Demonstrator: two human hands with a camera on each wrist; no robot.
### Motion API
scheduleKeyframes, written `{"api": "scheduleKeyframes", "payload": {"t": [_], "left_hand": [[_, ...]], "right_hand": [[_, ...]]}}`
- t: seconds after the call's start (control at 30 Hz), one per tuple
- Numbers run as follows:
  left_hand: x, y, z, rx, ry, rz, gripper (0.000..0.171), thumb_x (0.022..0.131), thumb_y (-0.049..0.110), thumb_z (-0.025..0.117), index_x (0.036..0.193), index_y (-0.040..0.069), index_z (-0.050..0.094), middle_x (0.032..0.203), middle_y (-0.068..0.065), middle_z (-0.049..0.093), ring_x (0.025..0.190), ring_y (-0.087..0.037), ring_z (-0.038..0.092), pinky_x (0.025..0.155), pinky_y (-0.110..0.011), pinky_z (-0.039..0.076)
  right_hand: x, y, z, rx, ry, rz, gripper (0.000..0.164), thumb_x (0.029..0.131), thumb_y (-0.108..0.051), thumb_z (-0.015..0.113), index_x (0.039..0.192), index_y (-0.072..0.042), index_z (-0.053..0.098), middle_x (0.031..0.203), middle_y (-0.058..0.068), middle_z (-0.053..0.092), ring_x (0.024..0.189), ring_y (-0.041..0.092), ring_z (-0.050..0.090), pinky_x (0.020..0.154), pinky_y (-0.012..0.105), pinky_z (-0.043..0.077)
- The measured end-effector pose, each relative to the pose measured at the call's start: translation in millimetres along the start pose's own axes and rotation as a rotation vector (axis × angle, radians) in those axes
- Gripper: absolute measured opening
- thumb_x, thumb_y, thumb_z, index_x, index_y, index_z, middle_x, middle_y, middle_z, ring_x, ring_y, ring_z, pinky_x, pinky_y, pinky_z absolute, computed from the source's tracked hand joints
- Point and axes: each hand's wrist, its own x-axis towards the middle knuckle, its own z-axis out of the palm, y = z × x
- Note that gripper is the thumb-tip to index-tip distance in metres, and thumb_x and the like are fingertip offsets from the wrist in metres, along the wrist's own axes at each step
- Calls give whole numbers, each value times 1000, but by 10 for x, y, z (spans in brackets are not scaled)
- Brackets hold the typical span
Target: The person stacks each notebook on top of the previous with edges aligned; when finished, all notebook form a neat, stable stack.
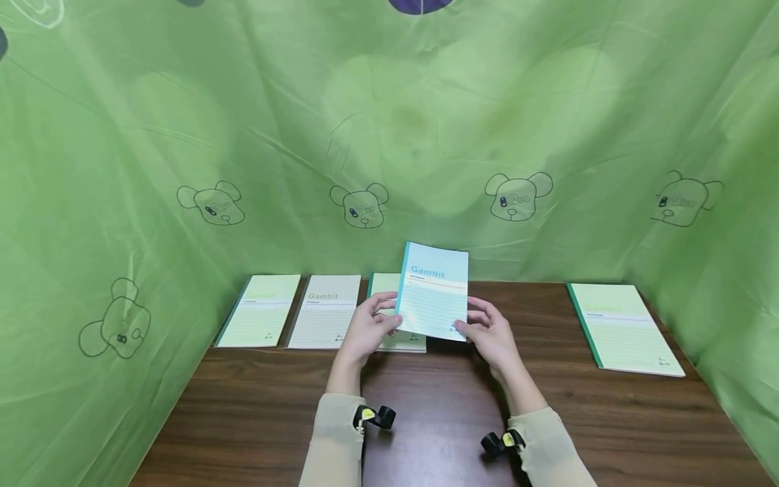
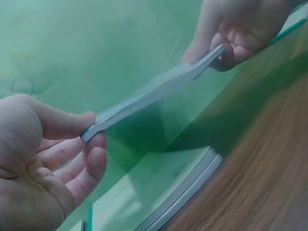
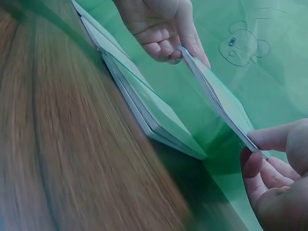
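A dark brown, wood-grained surface (image 1: 608,419) is stretching across the lower part of the head view, catching a pale sheen between the forearms. Green sheeting (image 1: 414,122) is hanging behind it and at both sides, creasing softly and showing lighter patches in its upper part. Outlined bear heads (image 1: 517,199) are running in a row along the back, one more is tilting on the left side, and a purple shape (image 1: 420,5) is peeking in at the top edge.

Both hands are holding a blue notebook (image 1: 433,291) above the surface. The left hand (image 1: 368,328) is pinching its spine edge and the right hand (image 1: 491,335) its lower right corner, thumbs lying on top and fingers supporting below, parted only by the notebook's thickness.

Along the back of the surface, a pale green notebook (image 1: 258,311) is lying farthest left, with a grey notebook (image 1: 324,314) just beside it. Next, a partly hidden notebook (image 1: 398,343) is showing behind the blue one. A green-spined notebook (image 1: 627,329) is lying well apart on the right. Cream sleeves (image 1: 335,433) are covering the forearms, and black wrist cameras (image 1: 382,416) are sitting at the cuffs.
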Motion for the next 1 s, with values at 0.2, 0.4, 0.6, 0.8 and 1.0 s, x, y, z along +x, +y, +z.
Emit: {"api": "scheduleKeyframes", "payload": {"t": [0.2, 0.4, 0.6, 0.8, 1.0], "left_hand": [[-37, -52, -175, 16, 54, -37, 53, 99, -2, 76, 149, 9, 64, 138, -16, 68, 91, -33, 74, 80, -50, 64], [-79, -102, -299, 46, 116, -84, 51, 99, -3, 75, 148, 7, 64, 135, -17, 69, 84, -24, 72, 78, -43, 65], [-95, -123, -376, 127, 182, -134, 48, 99, -3, 74, 145, 5, 66, 129, -17, 70, 80, -22, 66, 68, -31, 58], [-107, -164, -424, 190, 219, -192, 46, 98, -3, 73, 144, 2, 67, 129, -19, 69, 75, -20, 60, 61, -28, 52], [-109, -179, -475, 207, 240, -226, 45, 98, -3, 72, 142, 2, 68, 128, -20, 69, 76, -19, 61, 62, -29, 52]], "right_hand": [[47, 21, 225, 19, -6, 9, 67, 97, 0, 81, 157, -4, 53, 133, 26, 71, 86, 9, 71, 69, 22, 54], [81, 69, 409, -14, -16, 13, 64, 96, -1, 81, 155, -5, 55, 129, 25, 72, 88, 13, 71, 70, 23, 54], [129, 124, 571, -32, -43, 11, 64, 96, -4, 82, 155, -5, 56, 127, 24, 73, 88, 15, 71, 73, 28, 55], [149, 147, 678, -63, -54, 26, 64, 96, -7, 84, 154, -5, 59, 124, 22, 72, 95, 18, 71, 80, 28, 57], [188, 190, 722, -103, -75, 38, 65, 94, -9, 86, 153, -5, 60, 122, 20, 72, 99, 21, 71, 81, 27, 58]]}}
